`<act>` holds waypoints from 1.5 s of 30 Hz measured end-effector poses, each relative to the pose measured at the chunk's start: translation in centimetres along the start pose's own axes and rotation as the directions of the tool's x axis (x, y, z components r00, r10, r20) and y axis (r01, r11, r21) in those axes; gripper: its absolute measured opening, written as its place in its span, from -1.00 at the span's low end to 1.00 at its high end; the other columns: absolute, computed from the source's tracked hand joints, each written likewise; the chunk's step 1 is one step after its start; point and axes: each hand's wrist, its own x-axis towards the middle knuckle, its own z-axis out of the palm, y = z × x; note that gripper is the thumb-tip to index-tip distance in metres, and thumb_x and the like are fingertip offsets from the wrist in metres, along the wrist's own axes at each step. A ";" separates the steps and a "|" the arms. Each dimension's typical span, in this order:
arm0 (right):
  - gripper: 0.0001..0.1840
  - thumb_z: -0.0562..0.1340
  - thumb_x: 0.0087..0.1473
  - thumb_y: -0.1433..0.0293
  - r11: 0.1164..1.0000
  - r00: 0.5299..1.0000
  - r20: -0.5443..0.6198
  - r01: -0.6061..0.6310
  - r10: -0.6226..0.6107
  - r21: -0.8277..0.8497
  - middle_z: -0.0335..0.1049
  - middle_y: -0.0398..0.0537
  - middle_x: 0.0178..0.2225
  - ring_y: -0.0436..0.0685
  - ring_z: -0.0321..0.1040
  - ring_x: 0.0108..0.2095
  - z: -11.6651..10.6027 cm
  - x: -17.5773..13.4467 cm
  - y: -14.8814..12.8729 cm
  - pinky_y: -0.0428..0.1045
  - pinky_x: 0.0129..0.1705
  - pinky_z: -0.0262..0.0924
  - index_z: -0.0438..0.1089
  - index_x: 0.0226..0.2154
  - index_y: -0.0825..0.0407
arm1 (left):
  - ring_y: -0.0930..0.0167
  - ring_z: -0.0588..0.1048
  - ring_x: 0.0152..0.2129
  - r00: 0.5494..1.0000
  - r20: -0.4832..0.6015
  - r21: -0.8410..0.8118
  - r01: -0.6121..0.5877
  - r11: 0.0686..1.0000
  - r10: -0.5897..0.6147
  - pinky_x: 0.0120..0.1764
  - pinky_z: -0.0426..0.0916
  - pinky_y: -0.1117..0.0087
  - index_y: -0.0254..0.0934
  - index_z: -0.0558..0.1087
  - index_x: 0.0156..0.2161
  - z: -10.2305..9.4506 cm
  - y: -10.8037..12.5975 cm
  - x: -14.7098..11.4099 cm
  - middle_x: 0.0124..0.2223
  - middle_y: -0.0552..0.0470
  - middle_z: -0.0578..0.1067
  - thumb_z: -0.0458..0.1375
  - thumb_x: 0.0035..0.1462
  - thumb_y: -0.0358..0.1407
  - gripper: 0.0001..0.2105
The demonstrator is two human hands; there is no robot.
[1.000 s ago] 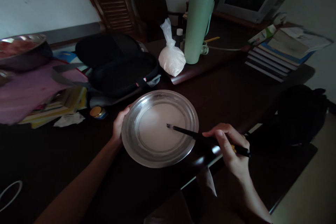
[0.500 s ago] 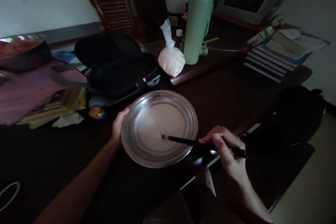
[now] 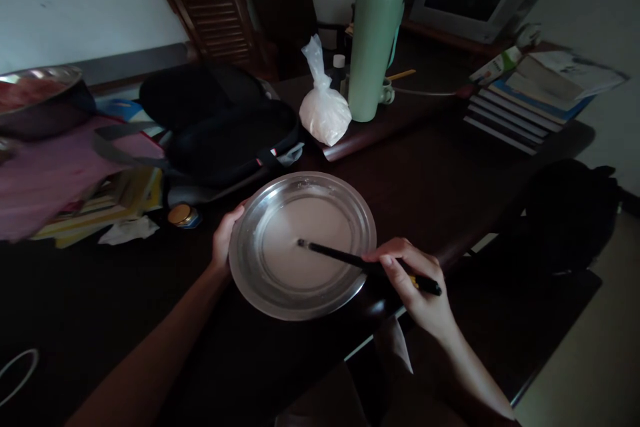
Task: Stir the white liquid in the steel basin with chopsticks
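Observation:
A round metal basin (image 3: 367, 213) stands on the dark table, with a smooth, whitish liquid (image 3: 310, 213) in its bottom. My left hand (image 3: 227, 237) grips the basin's left rim, most of its fingers hidden behind the wall. Over the right rim reaches my right hand (image 3: 413, 283), its fingers closed round black chopsticks (image 3: 337, 254) held close together. Their tips dip into the liquid near the middle, and gold bands show by the back end.
Behind the basin are a knotted plastic bag of white powder (image 3: 326, 113), a tall green thermos (image 3: 376, 47) and an open black bag (image 3: 225, 133). A small gold-lidded jar (image 3: 184, 215) sits at left, stacked books (image 3: 515, 113) at right, a pot (image 3: 45, 107) far left.
My right hand has moved left and slightly up, carrying the chopstick tips through the liquid toward the basin's middle. My left hand stays on the rim.

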 end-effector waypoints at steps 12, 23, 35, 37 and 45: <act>-0.78 0.15 0.25 0.38 1.000 1.000 -0.017 -0.008 0.008 -0.017 0.53 -0.11 -0.39 0.08 0.44 -0.35 0.0 0.1 0.1 0.02 -0.29 0.24 0.51 -0.31 -0.05 | 0.28 0.57 -0.41 1.000 -0.021 0.009 0.007 1.000 -0.007 -0.30 0.45 0.37 -0.20 0.56 -0.25 -0.3 -0.2 0.1 -0.45 0.06 0.56 0.13 0.13 -0.27 -0.84; -0.79 0.15 0.25 0.38 1.000 1.000 -0.004 0.011 -0.011 -0.003 0.54 -0.12 -0.37 0.09 0.45 -0.34 0.2 0.0 0.2 0.03 -0.27 0.24 0.50 -0.31 -0.06 | 0.37 0.52 -0.52 1.000 0.011 -0.010 -0.023 1.000 0.023 -0.38 0.43 0.45 -0.26 0.58 -0.23 -0.2 -0.1 0.2 -0.50 0.08 0.54 0.03 0.17 -0.35 -0.75; -0.80 0.15 0.25 0.40 1.000 1.000 -0.006 0.011 -0.011 -0.005 0.53 -0.14 -0.37 0.07 0.44 -0.34 0.2 0.0 0.3 0.02 -0.27 0.22 0.50 -0.30 -0.07 | 0.32 0.57 -0.35 1.000 -0.002 -0.005 -0.019 1.000 0.019 -0.23 0.46 0.40 -0.25 0.56 -0.22 -0.3 -0.2 0.4 -0.39 0.06 0.60 0.06 0.16 -0.32 -0.78; -0.80 0.16 0.25 0.41 0.999 0.998 -0.059 0.009 -0.011 -0.037 0.52 -0.14 -0.37 0.06 0.43 -0.34 0.1 0.0 0.3 0.01 -0.28 0.21 0.51 -0.29 -0.08 | 0.31 0.57 -0.34 1.000 0.008 -0.009 -0.024 1.000 0.024 -0.23 0.46 0.40 -0.26 0.56 -0.23 -0.3 -0.2 0.3 -0.38 0.06 0.60 0.08 0.15 -0.31 -0.80; -0.79 0.14 0.26 0.41 1.000 1.000 -0.017 0.000 0.000 0.021 0.52 -0.16 -0.37 0.04 0.43 -0.35 -0.1 -0.3 0.1 0.00 -0.28 0.22 0.49 -0.30 -0.07 | 0.38 0.54 -0.42 1.000 0.002 -0.017 0.021 1.000 -0.021 -0.34 0.41 0.48 -0.28 0.56 -0.21 0.1 0.2 -0.1 -0.41 0.15 0.59 -0.05 0.29 -0.36 -0.70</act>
